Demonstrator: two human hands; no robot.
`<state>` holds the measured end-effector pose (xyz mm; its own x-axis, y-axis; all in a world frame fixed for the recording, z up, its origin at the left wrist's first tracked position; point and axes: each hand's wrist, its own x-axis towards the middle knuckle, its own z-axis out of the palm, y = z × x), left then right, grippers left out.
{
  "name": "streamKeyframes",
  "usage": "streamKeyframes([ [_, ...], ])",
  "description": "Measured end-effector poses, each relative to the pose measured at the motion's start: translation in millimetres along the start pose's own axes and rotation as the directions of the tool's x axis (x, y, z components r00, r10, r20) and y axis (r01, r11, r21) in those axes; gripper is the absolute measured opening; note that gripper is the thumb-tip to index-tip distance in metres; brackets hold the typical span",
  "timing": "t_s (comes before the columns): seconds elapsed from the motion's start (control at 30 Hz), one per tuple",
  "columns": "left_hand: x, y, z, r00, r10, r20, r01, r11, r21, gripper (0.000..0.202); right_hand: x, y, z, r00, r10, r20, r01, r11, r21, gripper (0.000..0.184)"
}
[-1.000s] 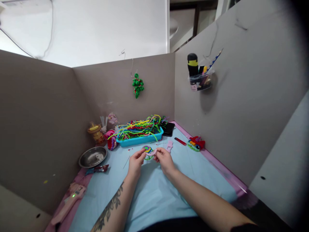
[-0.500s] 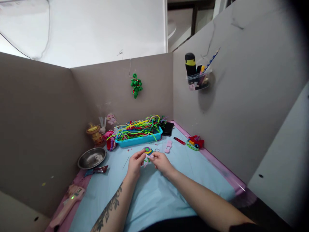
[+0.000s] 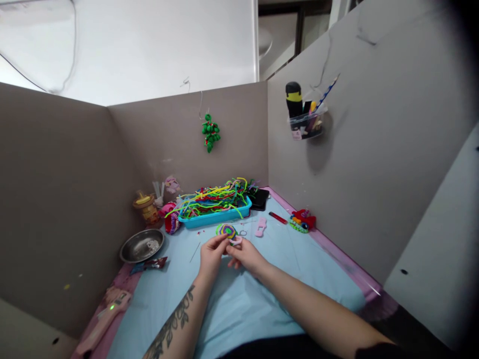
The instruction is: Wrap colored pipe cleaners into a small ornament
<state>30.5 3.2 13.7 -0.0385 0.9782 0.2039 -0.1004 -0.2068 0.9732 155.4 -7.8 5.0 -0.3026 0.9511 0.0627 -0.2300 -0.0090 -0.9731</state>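
Note:
My left hand (image 3: 214, 253) pinches the lower edge of a round coil of coloured pipe cleaners (image 3: 226, 230), with green, yellow and purple rings facing up. My right hand (image 3: 246, 254) has thumb and forefinger closed on a pale pink strip (image 3: 236, 241) bent at the coil's lower right side. Both hands meet just above the blue cloth, fingertips nearly touching. Whether the pink strip is fastened to the coil, I cannot make out. Behind them a blue tray (image 3: 213, 219) is heaped with loose pipe cleaners (image 3: 217, 199).
A thin needle-like rod (image 3: 195, 252) lies left of my hands. To the right are a pink flat piece (image 3: 261, 227), a red cutter (image 3: 277, 218) and a colourful craft piece (image 3: 302, 221). A metal bowl (image 3: 142, 246) stands left. Grey panels (image 3: 187, 139) enclose the table.
The coil has turned to show its face more fully and now sits slightly higher, above my left fingers. My right fingers have shifted closer to my left hand, lower fingers spreading.

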Motion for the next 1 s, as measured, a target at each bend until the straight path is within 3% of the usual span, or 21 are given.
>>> streamKeyframes([
  [0.17,0,1,0.3,0.999,0.052,-0.016,-0.051,0.997,0.052,0.025,1,2,0,0.995,-0.022,-0.094,0.023,1.0,0.006,0.03],
  [0.3,4,2,-2.9,0.987,0.052,-0.149,-0.046,0.998,0.038,0.03,1,5,2,0.97,-0.115,-0.215,0.094,0.99,-0.109,0.033],
  [0.43,7,1,-5.9,0.979,0.046,-0.2,-0.049,0.999,-0.01,0.031,0,6,3,0.981,-0.146,-0.131,0.113,0.967,-0.23,0.019],
  [0.53,8,1,-6.3,0.986,0.039,-0.16,-0.044,0.999,-0.025,0.03,1,7,2,0.961,-0.258,-0.095,0.217,0.923,-0.317,0.021],
  [0.7,13,0,-8.5,0.982,-0.028,-0.186,0.013,0.996,-0.083,0.034,1,5,0,0.966,-0.254,-0.042,0.227,0.918,-0.324,0.023],
  [0.83,14,2,-9.1,0.981,-0.036,-0.189,0.02,0.996,-0.081,0.036,-1,-4,-4,0.93,-0.369,-0.004,0.336,0.852,-0.401,0.017],
  [1.0,9,3,-6.0,0.991,-0.023,-0.134,0.013,0.997,-0.075,0.032,1,-6,-10,0.867,-0.446,-0.222,0.329,0.847,-0.417,0.015],
])
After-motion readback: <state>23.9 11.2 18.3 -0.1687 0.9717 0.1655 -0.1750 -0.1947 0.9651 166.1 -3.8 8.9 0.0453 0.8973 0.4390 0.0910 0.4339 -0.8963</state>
